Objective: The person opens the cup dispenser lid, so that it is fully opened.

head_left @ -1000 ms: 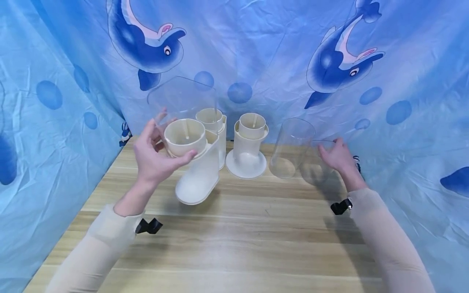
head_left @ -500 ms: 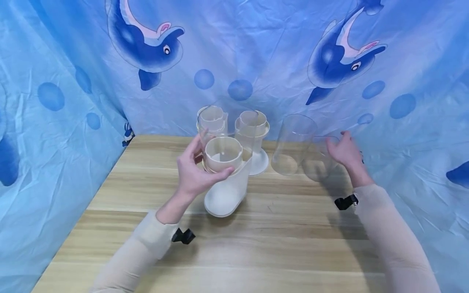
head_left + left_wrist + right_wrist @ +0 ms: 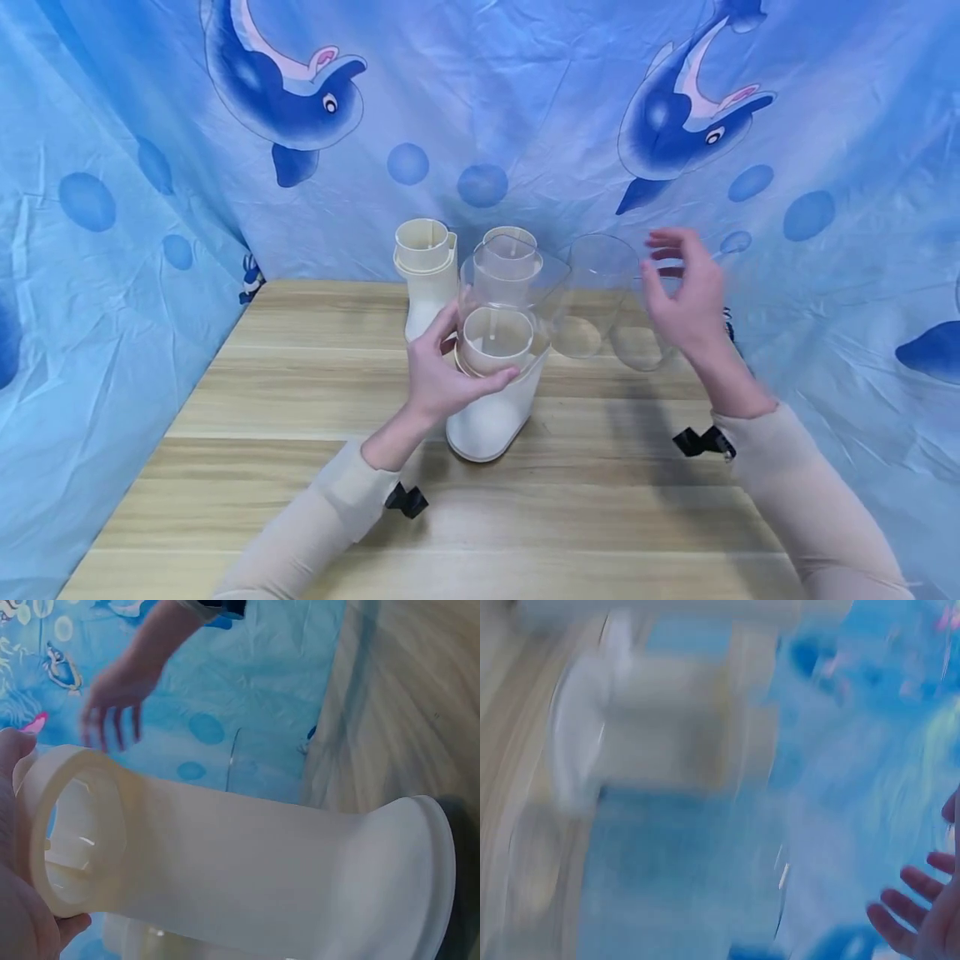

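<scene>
My left hand grips a white dispenser stand round its cream collar, with the thumb at the front. A clear plastic container rises above that collar; its edges are hard to make out. In the left wrist view the stand lies across the picture, its ring opening beside the fingers. Whether its base touches the table cannot be told. My right hand hovers above two clear cylinders on the right, fingers loosely bent and holding nothing. Its fingers show apart in the right wrist view.
Two more white stands, one at back left and one at back middle, stand near the curtain. The held stand and its clear container partly cover the middle one. Wooden table lies underneath.
My left hand has carried the stand and its clear container to the right and nearer me. My right hand has lifted away from the rim of the right clear cylinder.
</scene>
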`<state>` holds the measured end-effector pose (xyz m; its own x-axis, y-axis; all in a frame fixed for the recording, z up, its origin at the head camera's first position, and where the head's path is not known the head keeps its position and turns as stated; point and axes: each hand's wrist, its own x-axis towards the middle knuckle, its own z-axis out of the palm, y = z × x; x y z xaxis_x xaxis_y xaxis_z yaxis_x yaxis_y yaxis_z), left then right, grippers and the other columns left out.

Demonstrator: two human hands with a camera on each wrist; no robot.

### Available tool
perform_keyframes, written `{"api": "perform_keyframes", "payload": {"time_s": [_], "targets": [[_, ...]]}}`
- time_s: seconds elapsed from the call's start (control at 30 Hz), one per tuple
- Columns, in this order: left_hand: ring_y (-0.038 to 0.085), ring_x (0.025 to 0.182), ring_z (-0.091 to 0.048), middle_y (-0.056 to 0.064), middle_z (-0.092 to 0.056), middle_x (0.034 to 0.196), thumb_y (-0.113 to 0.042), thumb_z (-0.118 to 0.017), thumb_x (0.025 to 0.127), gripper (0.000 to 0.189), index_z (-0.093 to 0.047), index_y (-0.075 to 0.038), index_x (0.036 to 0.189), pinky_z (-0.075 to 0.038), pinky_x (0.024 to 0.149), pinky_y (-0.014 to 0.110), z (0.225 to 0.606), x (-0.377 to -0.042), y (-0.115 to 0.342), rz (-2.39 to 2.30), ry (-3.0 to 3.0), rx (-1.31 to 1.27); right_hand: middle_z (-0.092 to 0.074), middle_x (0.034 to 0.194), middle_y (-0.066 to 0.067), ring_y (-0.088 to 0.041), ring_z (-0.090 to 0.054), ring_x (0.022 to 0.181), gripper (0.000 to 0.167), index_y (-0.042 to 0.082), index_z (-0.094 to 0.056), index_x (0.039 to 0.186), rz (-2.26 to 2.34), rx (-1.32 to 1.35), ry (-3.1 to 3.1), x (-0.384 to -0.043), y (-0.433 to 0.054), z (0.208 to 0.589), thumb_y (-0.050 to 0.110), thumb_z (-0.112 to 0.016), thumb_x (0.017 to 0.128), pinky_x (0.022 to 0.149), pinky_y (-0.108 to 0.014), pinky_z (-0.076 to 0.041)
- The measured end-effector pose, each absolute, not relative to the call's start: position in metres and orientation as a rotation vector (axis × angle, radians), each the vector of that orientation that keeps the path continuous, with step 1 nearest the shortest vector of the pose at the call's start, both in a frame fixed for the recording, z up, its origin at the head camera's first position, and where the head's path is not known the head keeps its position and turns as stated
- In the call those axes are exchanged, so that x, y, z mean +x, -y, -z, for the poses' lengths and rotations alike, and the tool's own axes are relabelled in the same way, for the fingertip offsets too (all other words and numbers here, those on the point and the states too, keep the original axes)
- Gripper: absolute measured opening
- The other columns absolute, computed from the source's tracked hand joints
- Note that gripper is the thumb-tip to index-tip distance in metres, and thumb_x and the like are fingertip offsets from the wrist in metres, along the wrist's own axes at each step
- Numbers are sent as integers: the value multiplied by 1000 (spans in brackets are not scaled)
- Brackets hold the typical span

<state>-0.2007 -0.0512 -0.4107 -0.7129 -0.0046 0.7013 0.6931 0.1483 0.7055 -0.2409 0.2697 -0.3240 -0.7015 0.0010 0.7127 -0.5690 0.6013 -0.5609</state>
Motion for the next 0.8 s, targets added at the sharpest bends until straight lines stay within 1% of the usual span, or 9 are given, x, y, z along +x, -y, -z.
{"api": "perform_keyframes", "payload": {"time_s": [0.07, 0.17, 0.23, 0.3, 0.37, 0.43, 0.5, 0.7, 0.8], "targets": [[33, 100, -76, 13, -80, 116, -18, -102, 55, 106, -59, -19, 152, -60, 72, 18, 414, -199, 48, 1612, 1859, -659, -70, 131, -21, -10, -67, 111, 42, -2, -59, 140, -1174, 617, 2144, -229, -251, 323, -2, -61, 98, 90, -14, -56], [32, 100, -76, 12, -80, 117, -18, -102, 55, 108, -58, -20, 153, -61, 72, 19, 417, -196, 43, 1616, 1839, -661, -65, 141, -19, -6, -65, 118, 51, 2, -52, 148, -1313, 808, 2192, -212, -228, 323, -4, -61, 98, 92, -17, -58], [30, 99, -76, 11, -80, 115, -21, -102, 55, 105, -60, -20, 151, -61, 71, 20, 417, -195, 41, 1614, 1835, -662, -61, 148, -18, -7, -64, 122, 58, 5, -47, 153, -1381, 886, 2223, -203, -217, 323, -4, -62, 98, 93, -19, -59], [27, 100, -76, 9, -80, 116, -23, -103, 55, 103, -62, -19, 149, -62, 71, 22, 418, -193, 38, 1610, 1835, -673, -58, 151, -17, -10, -64, 124, 60, 6, -45, 154, -1415, 939, 2243, -197, -208, 323, -5, -63, 98, 94, -19, -60], [23, 101, -77, 6, -81, 117, -26, -103, 55, 101, -63, -18, 147, -63, 70, 24, 419, -192, 36, 1605, 1842, -679, -57, 151, -17, -11, -65, 124, 58, 6, -47, 153, -1409, 969, 2249, -193, -203, 324, -5, -63, 99, 93, -19, -61], [19, 102, -76, 3, -80, 118, -29, -103, 56, 101, -63, -18, 147, -63, 71, 26, 420, -192, 35, 1599, 1854, -681, -57, 150, -19, -15, -66, 123, 54, 4, -49, 151, -1389, 999, 2251, -191, -200, 325, -5, -62, 100, 91, -20, -62], [17, 104, -76, 2, -80, 120, -30, -104, 55, 102, -62, -18, 148, -64, 72, 26, 421, -191, 34, 1603, 1863, -675, -57, 150, -20, -17, -67, 123, 51, 3, -50, 149, -1371, 1017, 2250, -191, -200, 326, -5, -61, 100, 90, -21, -62], [21, 109, -74, 3, -78, 124, -28, -105, 54, 105, -60, -16, 148, -65, 78, 29, 423, -182, 35, 1615, 1915, -661, -56, 151, -18, -24, -66, 127, 51, 2, -49, 150, -1431, 1073, 2246, -191, -203, 328, -7, -58, 101, 93, -24, -63], [24, 117, -71, 5, -73, 135, -25, -103, 58, 102, -57, -15, 150, -66, 83, 32, 424, -177, 40, 1584, 1965, -670, -55, 152, -19, -22, -64, 130, 52, 1, -48, 151, -1454, 1121, 2237, -191, -205, 329, -8, -56, 101, 93, -28, -64]]}}
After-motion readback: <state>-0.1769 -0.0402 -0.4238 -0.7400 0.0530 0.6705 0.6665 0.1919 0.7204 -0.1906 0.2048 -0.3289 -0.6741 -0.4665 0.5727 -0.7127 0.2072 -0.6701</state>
